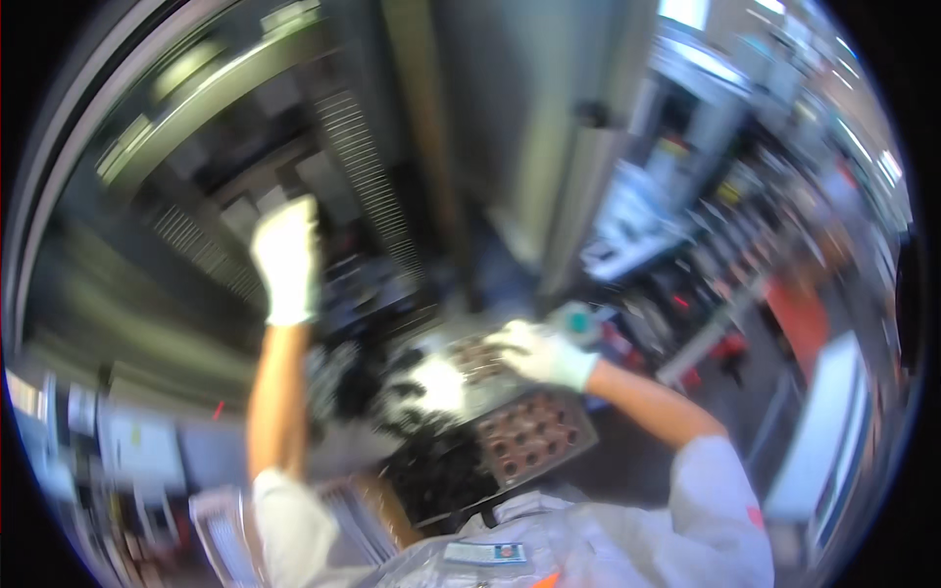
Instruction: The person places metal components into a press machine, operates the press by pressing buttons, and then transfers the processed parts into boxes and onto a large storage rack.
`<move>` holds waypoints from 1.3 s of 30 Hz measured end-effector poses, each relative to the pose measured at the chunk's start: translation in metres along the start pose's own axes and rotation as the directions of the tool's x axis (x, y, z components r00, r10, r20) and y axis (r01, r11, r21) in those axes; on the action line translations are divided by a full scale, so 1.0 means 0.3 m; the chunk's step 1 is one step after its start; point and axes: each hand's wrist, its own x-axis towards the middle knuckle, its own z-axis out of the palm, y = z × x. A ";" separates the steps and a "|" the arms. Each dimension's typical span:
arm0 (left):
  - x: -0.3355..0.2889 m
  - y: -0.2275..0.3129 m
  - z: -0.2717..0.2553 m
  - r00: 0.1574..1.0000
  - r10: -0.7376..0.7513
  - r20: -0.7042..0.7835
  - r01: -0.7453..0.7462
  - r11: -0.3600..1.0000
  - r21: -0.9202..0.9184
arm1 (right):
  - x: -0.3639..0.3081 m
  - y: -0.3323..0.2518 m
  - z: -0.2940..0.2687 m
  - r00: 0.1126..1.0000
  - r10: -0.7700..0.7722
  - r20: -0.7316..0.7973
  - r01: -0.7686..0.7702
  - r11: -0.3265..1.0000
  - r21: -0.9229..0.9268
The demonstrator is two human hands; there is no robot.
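My left hand (286, 257), in a white glove, is raised inside the machine at the left, near some grey block-like parts (321, 181). Its fingers look curled in, but glare hides whatever they may hold. My right hand (541, 353), also gloved, reaches leftward over the bench from the right. Its fingertips are at a small group of copper-coloured pieces (478, 360); blur hides whether they grip one. Closer to my body sits a tray (532, 436) with rows of round, dark-centred copper-coloured parts. Dark shavings or loose black pieces (436, 475) lie left of that tray.
Slotted vertical panels (368, 176) line the machine opening. A tall grey door or panel (549, 127) stands ahead of me. Near my right hand is a teal-topped round item (578, 321). Blurred shelving with red items (725, 348) and a white panel (814, 441) are at the right.
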 end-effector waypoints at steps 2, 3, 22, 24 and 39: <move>0.020 -0.046 -0.014 0.985 -0.170 -0.023 0.166 0.979 -0.117 | -0.117 0.046 -0.002 0.999 0.047 0.003 -0.047 0.997 0.053; -0.007 -0.176 -0.028 0.924 -0.381 -0.024 0.352 0.873 -0.337 | -0.154 0.038 -0.030 0.998 0.063 0.013 -0.064 0.995 0.082; -0.320 0.293 -0.586 0.547 -0.648 0.530 0.826 0.522 -0.215 | -0.156 0.234 -0.124 0.990 0.092 -0.107 -0.125 0.922 -0.367; -0.475 0.338 -0.734 0.464 -0.723 0.512 0.881 0.435 -0.185 | -0.176 0.228 -0.169 0.983 0.120 -0.140 -0.158 0.939 -0.306; -1.534 1.173 -1.604 0.044 -0.990 -0.132 0.868 -0.027 0.496 | -0.185 0.343 -0.116 0.916 -0.355 0.185 0.400 0.830 -0.389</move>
